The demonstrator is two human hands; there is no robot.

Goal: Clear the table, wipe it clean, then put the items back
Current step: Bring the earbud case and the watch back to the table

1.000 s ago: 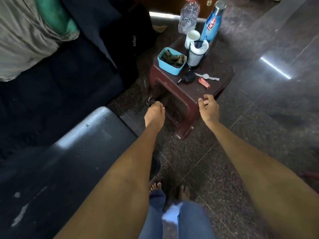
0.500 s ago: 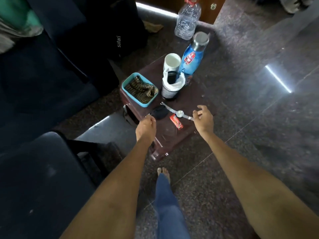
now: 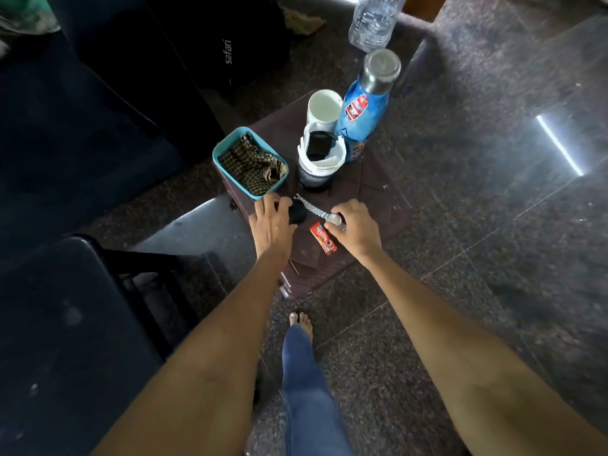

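A small brown table (image 3: 371,192) carries a teal box (image 3: 217,157) with a checked cloth (image 3: 253,166), a white mug (image 3: 324,108), a blue steel bottle (image 3: 365,110), a mesh holder (image 3: 314,177), a red sachet (image 3: 323,238), a silver watch (image 3: 311,207) and a black key fob (image 3: 298,212). My left hand (image 3: 271,222) curls its fingers and thumb round the fob's left side. My right hand (image 3: 357,227) pinches the watch at its face, with the strap trailing toward the holder.
A clear plastic bottle (image 3: 371,21) stands on the granite floor behind the table. A black bag (image 3: 214,44) and a dark sofa (image 3: 82,126) lie to the left, a dark seat (image 3: 65,324) at the near left. My leg and bare foot (image 3: 301,319) are just before the table.
I have come closer over the table. My left hand moved from the table's edge onto the black fob, and my right hand moved inward and took hold of the watch.
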